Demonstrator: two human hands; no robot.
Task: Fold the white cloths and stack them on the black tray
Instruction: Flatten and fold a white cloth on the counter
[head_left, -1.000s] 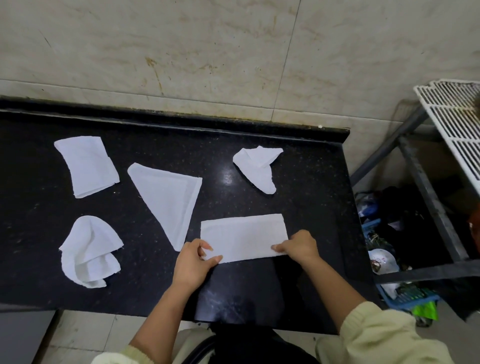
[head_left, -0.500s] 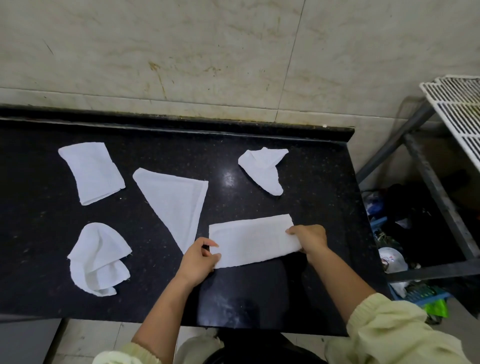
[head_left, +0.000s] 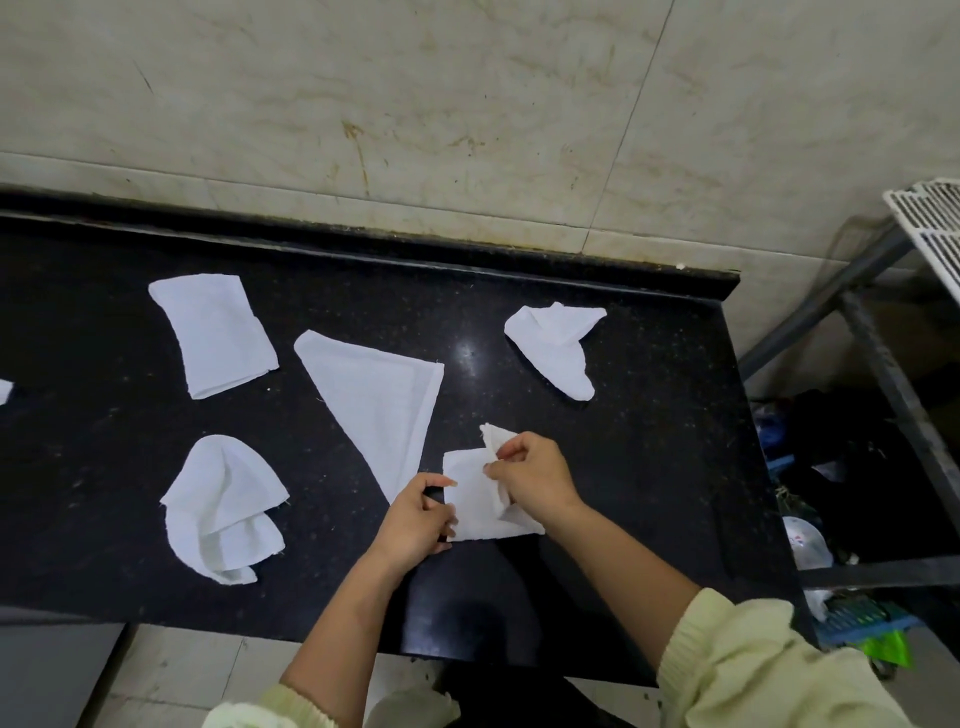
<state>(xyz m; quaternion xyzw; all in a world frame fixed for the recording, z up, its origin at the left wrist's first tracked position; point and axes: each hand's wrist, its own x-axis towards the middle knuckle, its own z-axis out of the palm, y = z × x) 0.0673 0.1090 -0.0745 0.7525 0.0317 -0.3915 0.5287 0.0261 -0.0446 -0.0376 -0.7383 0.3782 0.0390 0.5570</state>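
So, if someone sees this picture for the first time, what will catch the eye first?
The two hands near the front of the black counter: the left hand grips the left edge of a half-folded white cloth, and the right hand pinches its lifted flap. Other white cloths stand out on the dark surface: a flat triangle beside the left hand, a rectangle and a rumpled heap further left, a smaller rumpled cloth at the back right.

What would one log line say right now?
left hand holds cloth edge | right hand pinches its raised corner | triangle cloth beside, on counter
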